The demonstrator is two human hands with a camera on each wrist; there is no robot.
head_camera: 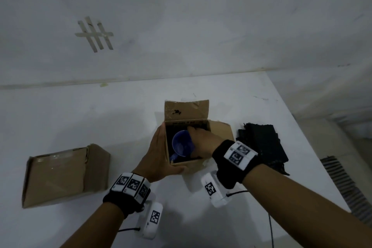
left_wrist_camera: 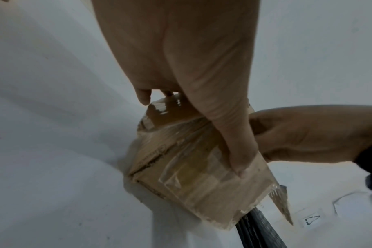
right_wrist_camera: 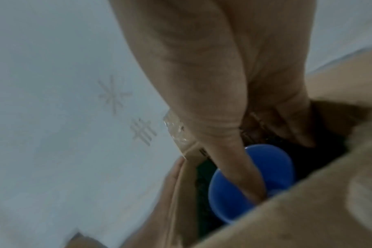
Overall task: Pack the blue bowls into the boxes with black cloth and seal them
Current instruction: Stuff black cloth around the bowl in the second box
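Observation:
An open cardboard box (head_camera: pixel 218 132) stands mid-table with its far flap up, lined with black cloth (head_camera: pixel 177 159). Inside it a blue bowl (head_camera: pixel 182 144) lies tilted on its side. My right hand (head_camera: pixel 198 139) reaches into the box and grips the bowl (right_wrist_camera: pixel 272 166), thumb inside the rim and fingers behind it. My left hand (head_camera: pixel 162 149) holds the box's left side, fingers along the wall and thumb round the near corner. In the left wrist view the thumb lies on the taped box wall (left_wrist_camera: pixel 193 177), with the right hand (left_wrist_camera: pixel 308 134) beyond it.
A second cardboard box (head_camera: pixel 64 173), closed, lies at the left of the white table (head_camera: pixel 100 119). A pile of black cloth pieces (head_camera: pixel 263 145) sits right of the open box. The table's right edge and a ribbed floor mat (head_camera: pixel 342 187) are on the right. Tape marks (head_camera: pixel 96 34) show on the wall.

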